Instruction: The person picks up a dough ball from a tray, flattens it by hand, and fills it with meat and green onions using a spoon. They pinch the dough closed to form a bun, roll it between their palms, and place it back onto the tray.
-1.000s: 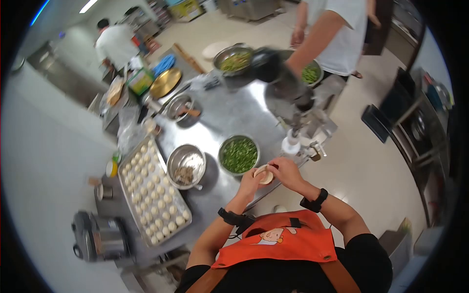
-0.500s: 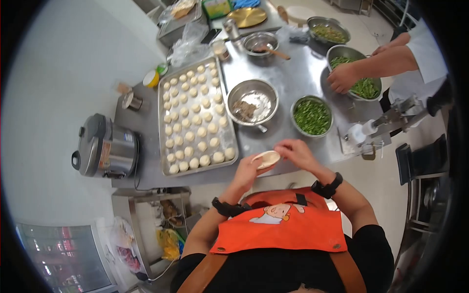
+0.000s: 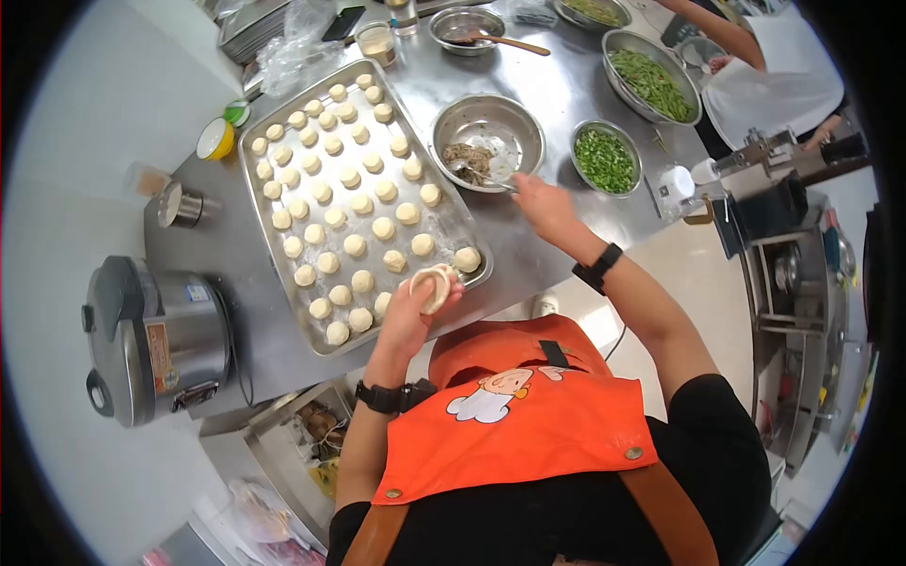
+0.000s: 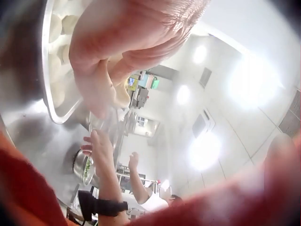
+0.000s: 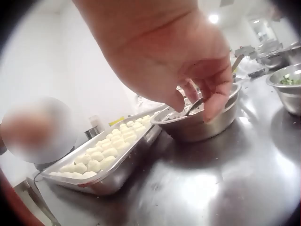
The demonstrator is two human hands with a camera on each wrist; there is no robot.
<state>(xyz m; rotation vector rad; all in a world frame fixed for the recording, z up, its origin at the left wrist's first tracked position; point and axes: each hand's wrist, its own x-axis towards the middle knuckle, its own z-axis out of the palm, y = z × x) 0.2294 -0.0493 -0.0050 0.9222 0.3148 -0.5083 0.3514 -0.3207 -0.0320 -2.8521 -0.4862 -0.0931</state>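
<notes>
In the head view my left hand [image 3: 406, 316] holds a round, cupped piece of dough [image 3: 433, 289] above the tray's near corner. That dough [image 4: 121, 95] sits between thumb and fingers in the left wrist view. My right hand [image 3: 549, 209] is at the near right rim of a steel bowl [image 3: 514, 121], its fingertips on the handle of a metal spoon [image 3: 494, 182]. The spoon's head lies in brown minced filling [image 3: 467, 158]. In the right wrist view, thumb and fingers pinch the spoon handle [image 5: 194, 107]. A metal tray [image 3: 276, 253] bears many dough balls.
A bowl of chopped greens [image 3: 606, 158] and a larger one of green pieces [image 3: 651, 85] stand right. A rice cooker [image 3: 160, 340] is left. A bowl with a wooden-handled utensil [image 3: 514, 44] lies beyond. Another person [image 3: 779, 80] stands far right.
My right hand has left the dough and gone forward to the spoon in the bowl. My left hand, still holding the dough, has moved left to the tray. The view has turned toward the tray.
</notes>
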